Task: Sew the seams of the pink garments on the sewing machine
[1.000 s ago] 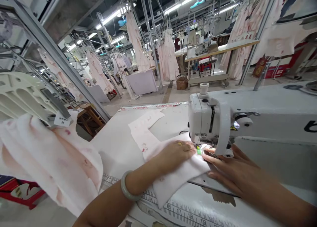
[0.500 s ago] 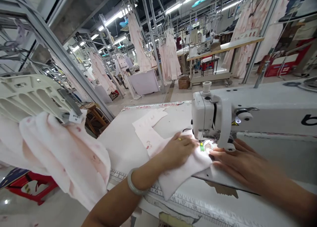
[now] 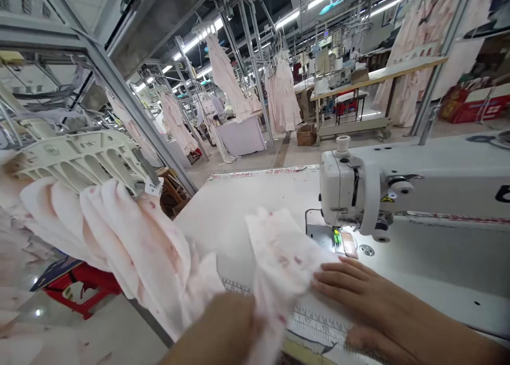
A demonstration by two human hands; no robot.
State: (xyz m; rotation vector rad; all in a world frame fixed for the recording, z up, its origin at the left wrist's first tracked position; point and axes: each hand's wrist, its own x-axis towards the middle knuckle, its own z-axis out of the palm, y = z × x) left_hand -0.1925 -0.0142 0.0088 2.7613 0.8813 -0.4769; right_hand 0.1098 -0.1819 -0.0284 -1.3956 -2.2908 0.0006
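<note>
The right hand (image 3: 350,290) lies flat on the white table (image 3: 239,205), fingers stretched out and not closed on anything, the fingertips touching the right edge of the pink printed fabric piece (image 3: 279,259). The left hand (image 3: 223,328) is blurred at the lower edge of the view, just beside the same piece; I cannot tell if it grips the cloth or only presses it. The fabric piece is lifted and crumpled near the front edge of the table, over the printed ruler strip (image 3: 314,320), and it is apart from the needle area of the sewing machine (image 3: 358,189). The table surface behind the piece and left of the machine head is open. At the left, a white plastic rack (image 3: 79,158) carries a row of hanging pink garments (image 3: 139,237), which come close to the table's left edge. Below them stands a red stool (image 3: 83,285) on the floor.
</note>
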